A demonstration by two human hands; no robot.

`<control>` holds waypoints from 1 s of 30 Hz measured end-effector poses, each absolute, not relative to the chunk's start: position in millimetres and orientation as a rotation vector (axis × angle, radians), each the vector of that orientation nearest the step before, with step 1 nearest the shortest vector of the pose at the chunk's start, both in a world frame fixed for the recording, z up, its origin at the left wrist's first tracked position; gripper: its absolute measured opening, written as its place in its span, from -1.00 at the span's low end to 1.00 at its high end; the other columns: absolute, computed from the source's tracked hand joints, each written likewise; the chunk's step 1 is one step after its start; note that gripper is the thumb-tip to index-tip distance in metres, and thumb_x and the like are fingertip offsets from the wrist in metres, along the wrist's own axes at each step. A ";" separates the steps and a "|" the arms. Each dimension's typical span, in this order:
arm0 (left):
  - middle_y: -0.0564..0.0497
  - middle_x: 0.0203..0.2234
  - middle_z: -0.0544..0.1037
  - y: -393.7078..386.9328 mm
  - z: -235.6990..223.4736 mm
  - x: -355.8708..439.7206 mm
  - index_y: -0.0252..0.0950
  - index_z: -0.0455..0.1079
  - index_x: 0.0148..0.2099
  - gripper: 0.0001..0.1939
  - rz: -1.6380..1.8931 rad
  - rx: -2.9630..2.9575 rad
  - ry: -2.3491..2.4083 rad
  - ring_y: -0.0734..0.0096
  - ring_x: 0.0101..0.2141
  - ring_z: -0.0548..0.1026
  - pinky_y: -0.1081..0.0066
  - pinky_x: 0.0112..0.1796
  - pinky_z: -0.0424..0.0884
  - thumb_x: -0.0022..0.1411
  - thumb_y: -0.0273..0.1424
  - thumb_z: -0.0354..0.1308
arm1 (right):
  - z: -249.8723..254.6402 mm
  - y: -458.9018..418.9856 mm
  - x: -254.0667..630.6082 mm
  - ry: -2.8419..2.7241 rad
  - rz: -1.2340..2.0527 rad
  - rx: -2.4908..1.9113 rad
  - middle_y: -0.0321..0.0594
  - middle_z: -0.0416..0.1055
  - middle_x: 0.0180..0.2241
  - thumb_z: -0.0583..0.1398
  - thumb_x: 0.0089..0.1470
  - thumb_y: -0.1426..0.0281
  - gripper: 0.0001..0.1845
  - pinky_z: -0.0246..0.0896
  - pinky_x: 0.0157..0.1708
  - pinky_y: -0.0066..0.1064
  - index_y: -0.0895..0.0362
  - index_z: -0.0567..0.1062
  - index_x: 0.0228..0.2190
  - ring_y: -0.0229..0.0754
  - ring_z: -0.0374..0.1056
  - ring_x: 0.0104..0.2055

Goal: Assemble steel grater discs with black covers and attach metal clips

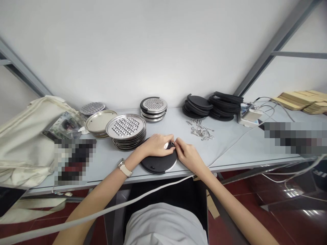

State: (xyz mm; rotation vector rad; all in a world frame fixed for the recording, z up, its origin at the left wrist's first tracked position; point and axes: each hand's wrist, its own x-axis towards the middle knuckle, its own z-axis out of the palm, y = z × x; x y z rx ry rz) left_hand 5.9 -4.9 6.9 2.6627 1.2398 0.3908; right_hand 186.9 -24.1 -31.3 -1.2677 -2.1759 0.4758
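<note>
A black round disc (157, 164) with a bright metal edge lies near the table's front edge, under my hands. My left hand (158, 144) rests over its upper side, fingers bent and gripping at the rim. From the right, my right hand (187, 152) pinches a small metal clip (172, 144) at the same rim; the fingertips partly hide it. Left of my hands stands a stack of round metal graters (126, 127). Several loose metal clips (200, 130) are scattered beyond my right hand.
Behind are a stack of grater discs with black edging (154, 105), black discs (198, 103) and black rings (226, 105). Metal plates (100, 122) stand left, near a cream cloth bag (28, 136). A white cable (143, 200) crosses before me. Wooden pieces (301, 99) lie far right.
</note>
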 end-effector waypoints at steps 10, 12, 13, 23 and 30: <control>0.08 -0.29 0.57 -3.1 9.9 6.1 -0.21 0.38 -0.16 -0.78 0.458 2.432 1.190 0.37 -0.30 0.51 0.46 -0.31 0.33 0.16 -0.26 0.11 | -33.9 -27.1 189.0 -2.220 0.321 -1.326 -0.27 0.34 -0.60 -0.05 0.25 0.36 -0.77 -0.03 -0.52 -0.45 0.08 0.31 -0.42 -0.15 0.32 -0.55; 0.08 -0.28 0.57 -2.4 9.4 5.7 -0.21 0.38 -0.16 -0.78 0.466 2.419 1.181 0.37 -0.29 0.51 0.46 -0.31 0.34 0.15 -0.27 0.12 | -34.3 -27.6 189.4 -2.225 0.303 -1.334 -0.27 0.34 -0.60 -0.05 0.25 0.35 -0.75 -0.03 -0.51 -0.44 0.08 0.31 -0.43 -0.16 0.31 -0.55; 0.08 -0.27 0.57 -2.1 9.1 5.5 -0.22 0.38 -0.16 -0.78 0.469 2.416 1.178 0.37 -0.28 0.51 0.46 -0.31 0.34 0.15 -0.27 0.12 | -34.4 -27.7 189.5 -2.227 0.297 -1.335 -0.26 0.34 -0.60 -0.05 0.25 0.35 -0.75 -0.03 -0.51 -0.44 0.08 0.31 -0.44 -0.16 0.31 -0.55; 0.07 -0.29 0.56 -1.3 10.4 5.4 -0.22 0.38 -0.17 -0.79 0.437 2.415 1.165 0.37 -0.29 0.50 0.46 -0.30 0.34 0.16 -0.26 0.11 | -37.4 -27.3 189.2 -2.247 0.226 -1.338 -0.24 0.34 -0.60 -0.04 0.24 0.36 -0.74 -0.05 -0.51 -0.44 0.10 0.36 -0.43 -0.16 0.29 -0.55; 0.08 -0.32 0.55 -0.5 10.4 5.0 -0.23 0.37 -0.19 -0.81 0.454 2.406 1.133 0.40 -0.32 0.48 0.48 -0.33 0.31 0.16 -0.28 0.11 | -39.5 -28.0 189.5 -2.250 0.195 -1.353 -0.25 0.31 -0.60 -0.04 0.25 0.36 -0.76 -0.05 -0.52 -0.44 0.10 0.35 -0.41 -0.17 0.26 -0.56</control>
